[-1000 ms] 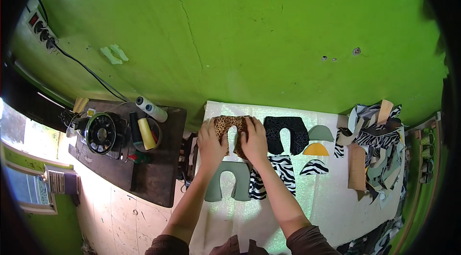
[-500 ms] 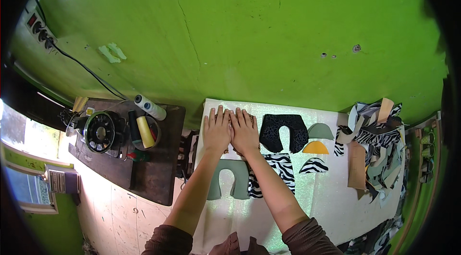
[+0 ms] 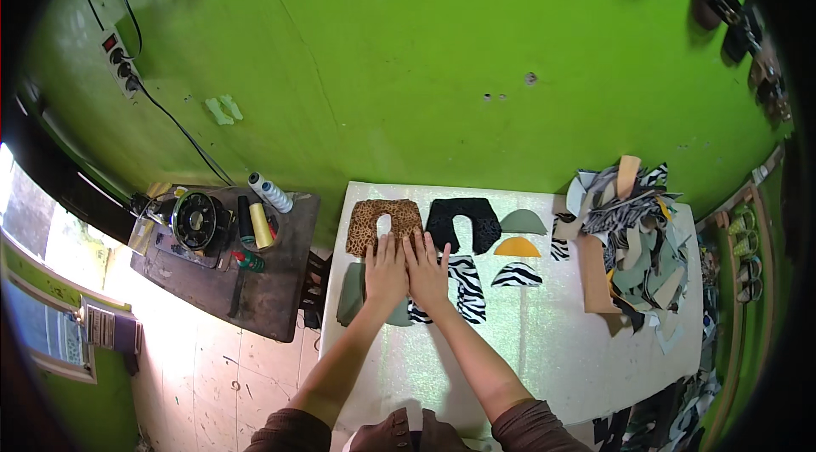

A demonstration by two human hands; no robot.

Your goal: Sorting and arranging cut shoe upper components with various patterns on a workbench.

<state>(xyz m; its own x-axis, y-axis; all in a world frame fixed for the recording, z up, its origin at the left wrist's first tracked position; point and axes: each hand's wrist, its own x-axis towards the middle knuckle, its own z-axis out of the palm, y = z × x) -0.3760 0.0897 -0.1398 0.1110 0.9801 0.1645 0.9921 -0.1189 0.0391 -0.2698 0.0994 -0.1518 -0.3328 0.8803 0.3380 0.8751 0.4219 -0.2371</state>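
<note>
My left hand (image 3: 385, 272) lies flat, fingers together, on a grey-green U-shaped fabric piece (image 3: 351, 294) on the white table (image 3: 527, 341). My right hand (image 3: 427, 273) lies flat beside it, touching it, over the edge of a zebra-print piece (image 3: 466, 286). Just beyond my fingertips sits a leopard-print U-shaped piece (image 3: 382, 221), uncovered. To its right is a black U-shaped piece (image 3: 463, 221). Neither hand holds anything.
Small half-moon pieces lie right of the black one: grey-green (image 3: 522, 221), yellow (image 3: 516, 247), zebra (image 3: 516, 275). A heap of fabric scraps (image 3: 633, 239) fills the table's right end. A dark side table (image 3: 225, 269) on the left carries thread spools and a round black machine part (image 3: 195, 221).
Both hands have slid back toward me, off the leopard-print piece and onto the grey-green and zebra pieces. The leopard-print piece now lies uncovered.
</note>
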